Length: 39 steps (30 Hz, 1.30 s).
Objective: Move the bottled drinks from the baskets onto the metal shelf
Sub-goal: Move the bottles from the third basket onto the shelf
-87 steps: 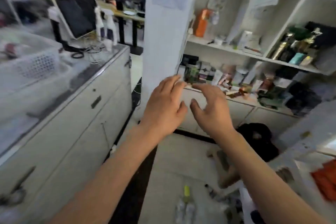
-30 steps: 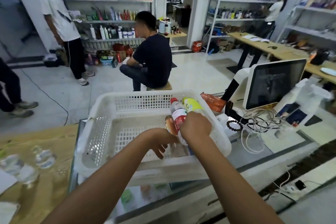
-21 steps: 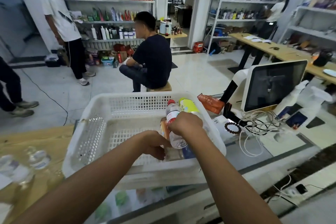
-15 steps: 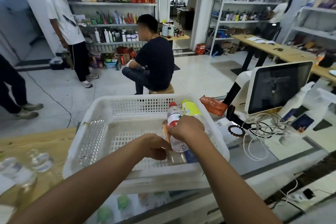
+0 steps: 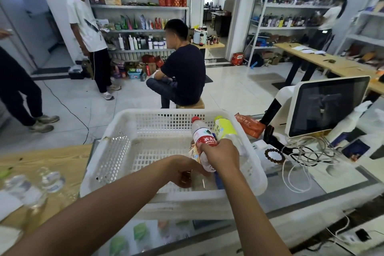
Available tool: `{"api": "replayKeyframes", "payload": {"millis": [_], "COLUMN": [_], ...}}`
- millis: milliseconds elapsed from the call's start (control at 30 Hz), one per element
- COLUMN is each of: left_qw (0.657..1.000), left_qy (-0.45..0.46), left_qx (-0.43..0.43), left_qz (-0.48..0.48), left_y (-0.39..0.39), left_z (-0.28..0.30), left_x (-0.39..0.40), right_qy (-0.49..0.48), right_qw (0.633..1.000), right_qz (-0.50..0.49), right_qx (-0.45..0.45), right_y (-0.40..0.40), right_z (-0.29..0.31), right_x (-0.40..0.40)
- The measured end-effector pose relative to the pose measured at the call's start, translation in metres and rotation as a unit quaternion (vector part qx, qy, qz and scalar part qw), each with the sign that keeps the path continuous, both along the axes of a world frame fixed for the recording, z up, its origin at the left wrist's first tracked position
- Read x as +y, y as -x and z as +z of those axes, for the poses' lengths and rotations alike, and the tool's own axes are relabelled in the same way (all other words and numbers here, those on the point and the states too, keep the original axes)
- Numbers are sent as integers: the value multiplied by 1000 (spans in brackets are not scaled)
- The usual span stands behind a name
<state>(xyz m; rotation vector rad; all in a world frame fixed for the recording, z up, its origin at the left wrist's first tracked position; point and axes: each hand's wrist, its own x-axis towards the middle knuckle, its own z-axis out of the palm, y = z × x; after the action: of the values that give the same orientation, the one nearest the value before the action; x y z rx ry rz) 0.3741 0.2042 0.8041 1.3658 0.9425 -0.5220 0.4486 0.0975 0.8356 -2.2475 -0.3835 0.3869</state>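
Little has been shifted since half a second ago: the white basket (image 5: 116,151) is kept on the glass surface (image 5: 332,185), at the frame's centre. At its 3 o'clock side, the red-labelled water bottle (image 5: 202,137) is still gripped by the right hand (image 5: 221,155), tilted, beside a yellow-labelled bottle (image 5: 225,129). At 5 o'clock, the left hand (image 5: 182,169) is curled round an orange-labelled bottle (image 5: 193,151).

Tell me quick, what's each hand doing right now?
Left hand: fingers curled down in the basket, grip unclear.
Right hand: gripping the red-capped bottle.
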Motion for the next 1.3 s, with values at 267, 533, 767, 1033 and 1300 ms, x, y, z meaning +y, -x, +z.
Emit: {"api": "replayKeyframes", "payload": {"millis": [267,533,767,1033,1300], "left_qw": [993,933,856,820,797], "left_qy": [-110,-295,-434,-455,-422], "left_qx": [39,-130,-216,-319,-424], "left_qz": [18,158,182,139,86], "left_y": [6,19,33,58,81], "left_z": [14,39,55,63,76], "left_x": [3,8,12,18,0], "right_qy": [-209,-289,-330,-353,-372], "right_qw": [964,909,911,925,904], "right_qz": [-19,7,8,-87,-210], "right_qx": [164,300,246,108,5], "right_y": [-11,-17,-6,36,91], "right_z": [0,4,10,29,36], "right_x": [-4,-13,-7,-19,-33]}}
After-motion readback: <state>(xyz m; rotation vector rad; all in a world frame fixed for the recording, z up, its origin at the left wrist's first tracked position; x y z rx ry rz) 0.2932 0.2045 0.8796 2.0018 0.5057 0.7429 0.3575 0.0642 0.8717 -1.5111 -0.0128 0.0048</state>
